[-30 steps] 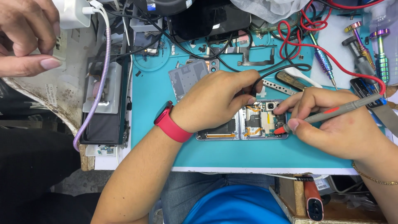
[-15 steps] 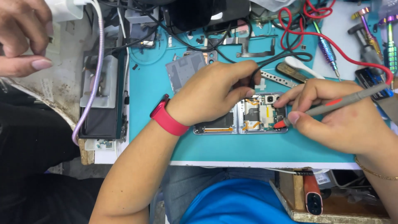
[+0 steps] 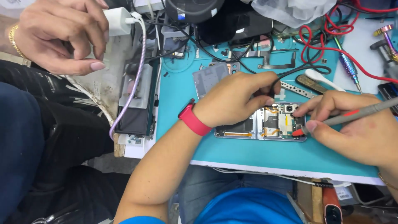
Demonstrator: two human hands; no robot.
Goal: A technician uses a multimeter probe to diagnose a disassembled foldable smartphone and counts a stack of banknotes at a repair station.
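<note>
Teal mat [image 3: 248,155] covers the bench, and the opened phone [image 3: 271,124] lies flat near its front edge, back cover off, boards and flex cables bare. The left hand [image 3: 238,99], red watch [image 3: 194,120] on its wrist, rests across the phone's left half, fingers curled on a black probe lead [image 3: 290,74]. The right hand [image 3: 352,126] pinches a grey probe [image 3: 356,115], its red tip at the phone's right end. Over the last second both hands have barely shifted; the tip has stayed on the same spot, so the probing holds steady. Red wires [image 3: 315,43], screwdrivers [image 3: 348,68] and loose parts crowd the far side. Another person's hand [image 3: 62,35], fingers loosely curled, hovers beside a white charger [image 3: 118,21] at the left.
</note>
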